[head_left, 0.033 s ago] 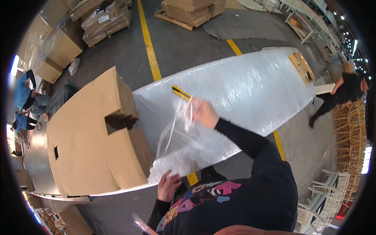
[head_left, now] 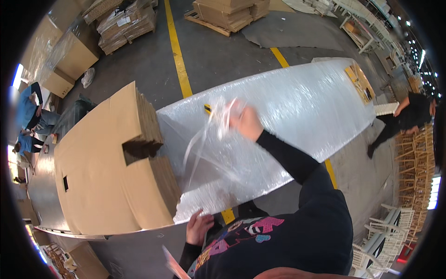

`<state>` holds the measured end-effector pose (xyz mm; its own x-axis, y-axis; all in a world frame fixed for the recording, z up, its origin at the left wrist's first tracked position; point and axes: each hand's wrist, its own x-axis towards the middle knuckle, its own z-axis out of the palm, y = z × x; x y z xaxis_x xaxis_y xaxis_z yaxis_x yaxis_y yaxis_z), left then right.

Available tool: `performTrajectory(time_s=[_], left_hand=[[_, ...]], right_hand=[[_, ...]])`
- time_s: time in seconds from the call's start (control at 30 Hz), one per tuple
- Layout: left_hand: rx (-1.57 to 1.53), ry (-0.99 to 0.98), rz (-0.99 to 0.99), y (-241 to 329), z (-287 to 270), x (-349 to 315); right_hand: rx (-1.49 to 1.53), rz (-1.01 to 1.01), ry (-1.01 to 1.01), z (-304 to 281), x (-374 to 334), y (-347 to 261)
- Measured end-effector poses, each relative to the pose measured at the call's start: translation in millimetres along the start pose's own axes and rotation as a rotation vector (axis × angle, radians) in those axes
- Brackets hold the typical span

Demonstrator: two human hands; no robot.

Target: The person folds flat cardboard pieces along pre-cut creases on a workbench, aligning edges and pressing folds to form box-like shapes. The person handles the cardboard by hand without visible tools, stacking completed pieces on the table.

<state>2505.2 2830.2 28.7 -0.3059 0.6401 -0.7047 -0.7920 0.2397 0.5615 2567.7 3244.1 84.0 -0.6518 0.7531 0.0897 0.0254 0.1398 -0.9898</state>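
My right hand, a little blurred, is closed on bunched clear plastic film. Strips of it trail down toward the near edge of the padded-wrap sheet on the table. One end of a yellow and black utility knife shows just left of that bunch; film hides the rest. My left hand, fingers apart and holding nothing visible, hovers by the near table edge. Left of the film stands a stack of cardboard sheets with a square notch in its right side.
A yellow tray with small tools lies at the table's far right end. Beyond it a person in black carries a white piece. Two people in blue stand at the left. Palletised cardboard and stacked chair frames surround the table.
My right hand has shifted slightly right with the film, which now covers most of the utility knife. My left hand has barely moved.
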Motion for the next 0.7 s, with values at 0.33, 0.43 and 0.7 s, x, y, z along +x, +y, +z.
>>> performTrajectory(time_s=[0.33, 0.43, 0.7], left_hand=[[1.279, 0.287, 0.380, -83.4, -23.2, -22.8], [1.145, 0.336, -0.219, -102.1, -36.0, -23.8], [0.379, 0.622, -0.389, -116.3, -45.8, -97.7]], right_hand=[[-0.886, -0.828, 0.538, -140.2, 315.1, 36.9], [-1.257, 0.170, 0.157, -139.8, 331.6, 130.5], [-0.995, -0.010, 0.077, -97.4, 305.7, 124.8]])
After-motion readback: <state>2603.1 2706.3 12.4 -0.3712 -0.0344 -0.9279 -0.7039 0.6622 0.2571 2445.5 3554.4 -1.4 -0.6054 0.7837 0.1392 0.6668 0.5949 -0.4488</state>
